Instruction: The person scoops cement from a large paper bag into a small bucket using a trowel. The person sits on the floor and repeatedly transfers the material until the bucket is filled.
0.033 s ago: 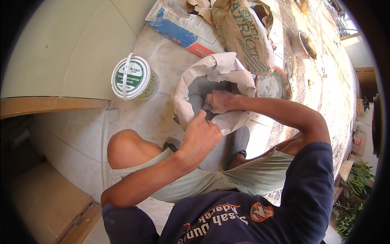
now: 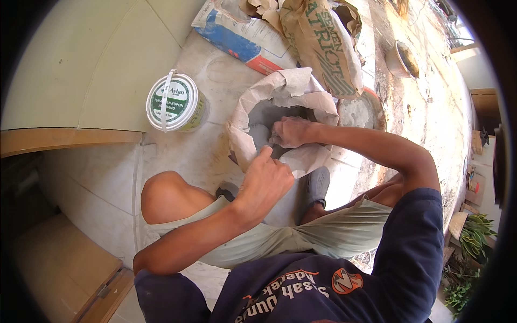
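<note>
A paper sack (image 2: 250,102) with its rim folded outward stands between my feet, holding grey powder that looks like cement. My left hand (image 2: 266,177) grips the sack's near rim, its fingers closed over the paper. Inside the mouth is my right hand (image 2: 291,132), dusted grey, its fingers curled. A pale grey rounded shape (image 2: 259,133) lies beside those fingers in the sack. Whether they hold it, or something else, is hidden by the hand and the dust.
A lidded white-and-green pail (image 2: 171,102) stands to the left. Beyond are a blue-and-white bag (image 2: 231,40) and a brown paper cement bag (image 2: 323,48). Right of the sack sits a round container of grey material (image 2: 358,113); farther off is a bucket (image 2: 397,60).
</note>
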